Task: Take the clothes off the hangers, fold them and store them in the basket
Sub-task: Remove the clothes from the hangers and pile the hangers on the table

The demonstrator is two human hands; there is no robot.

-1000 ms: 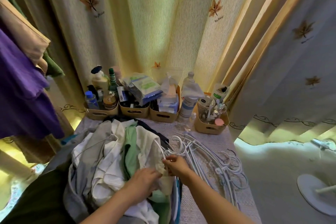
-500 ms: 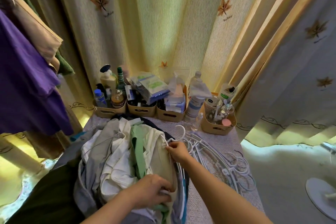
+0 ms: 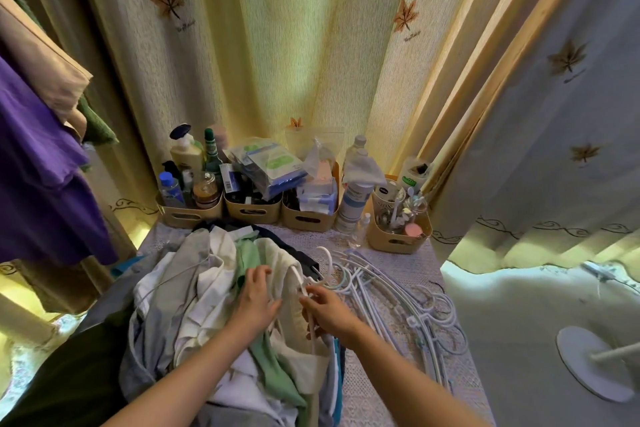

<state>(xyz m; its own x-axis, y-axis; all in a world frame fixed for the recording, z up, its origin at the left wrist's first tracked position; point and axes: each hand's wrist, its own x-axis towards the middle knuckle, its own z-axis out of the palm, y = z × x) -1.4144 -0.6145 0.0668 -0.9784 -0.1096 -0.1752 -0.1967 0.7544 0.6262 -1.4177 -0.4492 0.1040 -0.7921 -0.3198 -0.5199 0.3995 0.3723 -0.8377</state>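
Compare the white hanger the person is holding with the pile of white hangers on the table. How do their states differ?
The held hanger sits inside a cream garment, gripped by the right hand; the hanger pile is bare and untouched. The held hanger lies on the clothes heap; the pile rests on the lace tablecloth. Both are white.

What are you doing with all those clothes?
A person is taking clothes off hangers at a table. The right hand grips a white hanger that is still inside a cream shirt, while the left hand presses on the cloth beside it. The shirt lies on top of a pile of clothes. To the right sits a heap of empty hangers. Nothing looks folded yet, and no clothes basket is in view.
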